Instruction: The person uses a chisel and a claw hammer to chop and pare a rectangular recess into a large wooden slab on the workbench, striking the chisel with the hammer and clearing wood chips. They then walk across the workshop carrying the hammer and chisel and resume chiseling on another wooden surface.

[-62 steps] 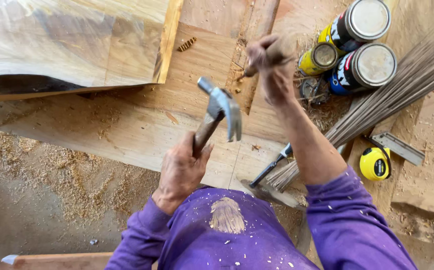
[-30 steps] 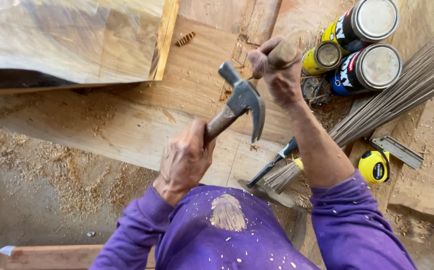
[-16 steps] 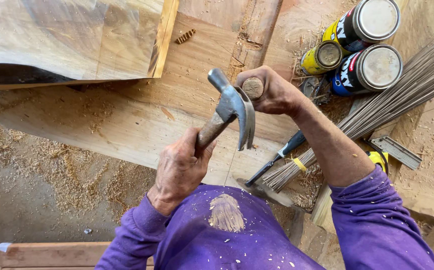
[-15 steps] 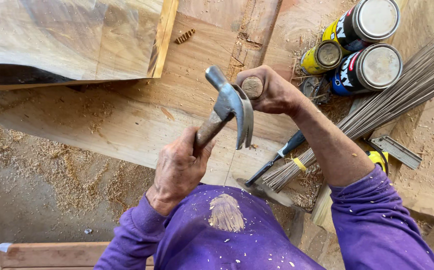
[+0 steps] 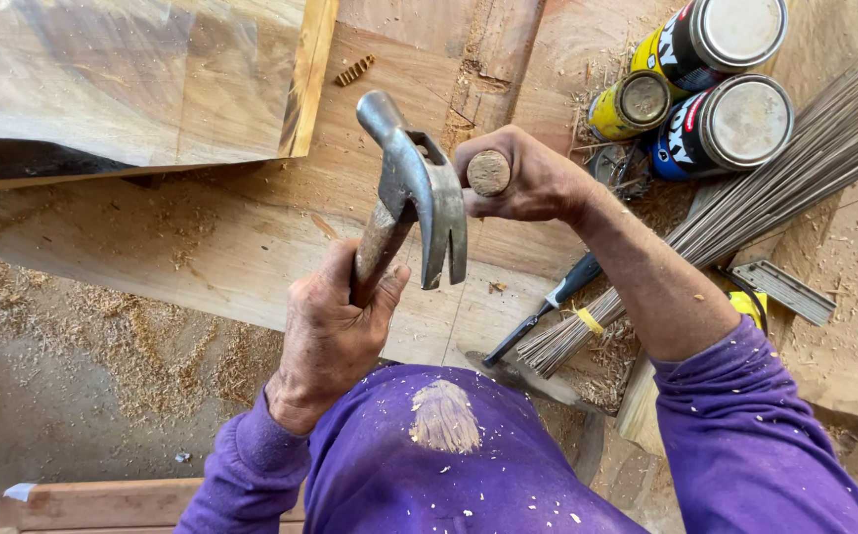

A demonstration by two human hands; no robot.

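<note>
My left hand [image 5: 335,331] grips the wooden handle of a steel claw hammer [image 5: 414,188], its head raised and turned toward my right hand. My right hand [image 5: 528,183] is closed around an upright round wooden handle [image 5: 488,172], whose worn top end shows above my fist; what lies below it is hidden by my hand. Both hands hover over a pale wooden board [image 5: 251,267] dusted with sawdust. Purple sleeves cover both forearms.
Three tin cans [image 5: 721,109] stand at the upper right beside a long bundle of thin sticks [image 5: 745,208]. A dark-handled tool [image 5: 548,307] lies under my right forearm, a yellow tape measure [image 5: 750,307] and a metal square [image 5: 785,289] further right. A thick plank [image 5: 132,79] sits upper left.
My right hand with the wooden handle came down from near the cans toward me. The hammer swung up and now sits close beside that fist.
</note>
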